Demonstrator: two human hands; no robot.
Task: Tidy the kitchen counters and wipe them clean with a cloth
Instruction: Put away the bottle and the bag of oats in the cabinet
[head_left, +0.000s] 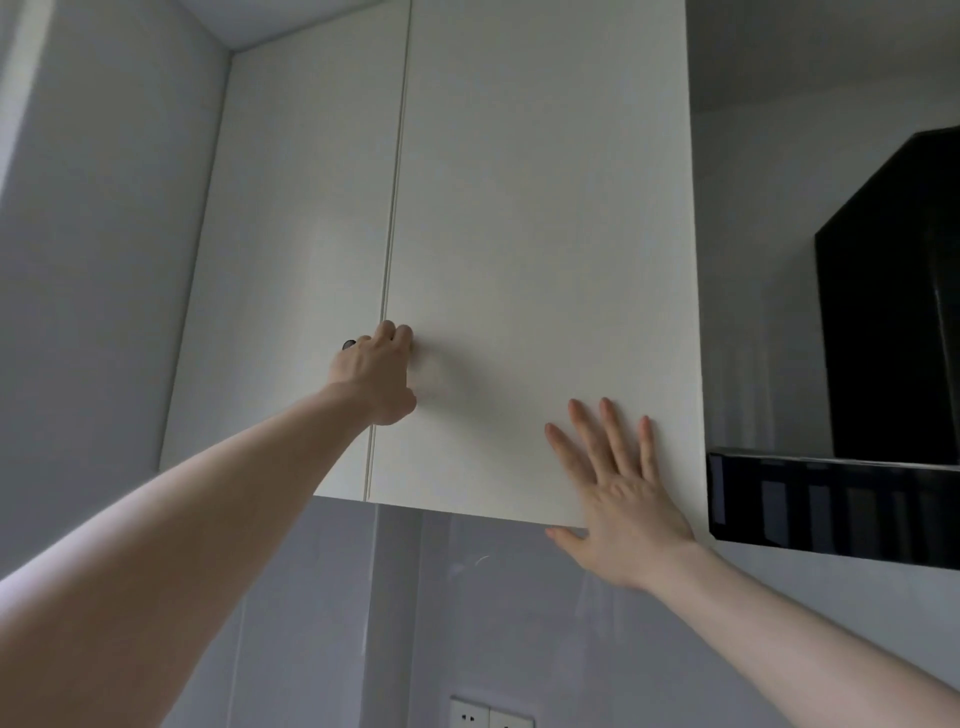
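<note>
With the head camera tilted up at the wall cabinet, we log that neither counter nor cloth is in view, so we cannot say where they are. Leftmost, the left door (291, 260) looks flush. At the seam between the doors (392, 208) our left hand (375, 375) has its fingers curled and its fingertips against the near edge of the right door (540, 234); whether it holds anything we cannot tell, and a small dark object (348, 344) at the knuckles is too small to identify. Further right, our right hand (626, 499) lies flat, fingers spread wide, on that door's lower corner, gripping nothing. Risks as we judge them: fingertips at the seam could be pinched if the flat hand pushes in; a pull could swing the door toward the black range hood (883, 312) just beside it. The wall socket (491, 714) sits below.
</note>
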